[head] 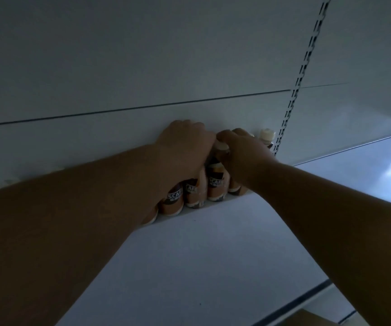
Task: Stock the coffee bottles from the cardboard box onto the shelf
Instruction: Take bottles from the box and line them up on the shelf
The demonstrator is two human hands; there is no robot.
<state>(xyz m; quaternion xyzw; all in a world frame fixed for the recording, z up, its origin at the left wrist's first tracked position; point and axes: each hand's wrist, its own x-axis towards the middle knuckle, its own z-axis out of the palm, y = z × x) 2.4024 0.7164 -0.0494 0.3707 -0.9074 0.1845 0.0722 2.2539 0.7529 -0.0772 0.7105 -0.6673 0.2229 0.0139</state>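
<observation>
A row of brown-and-cream coffee bottles (192,192) stands at the back of the white shelf (201,250), against the rear panel. My left hand (185,147) is closed over the tops of the bottles on the left of the row. My right hand (241,154) grips the cap and neck of a coffee bottle (215,182) in the middle of the row. One more bottle with a pale cap (266,135) stands at the right end beside the slotted upright. Both forearms hide parts of the row. Only a corner of the cardboard box (307,318) shows at the bottom.
A slotted metal upright (300,74) runs up the back panel on the right. A neighbouring shelf (366,170) lies to the right of it. The shelf's front edge with a dark strip (302,300) is at the lower right.
</observation>
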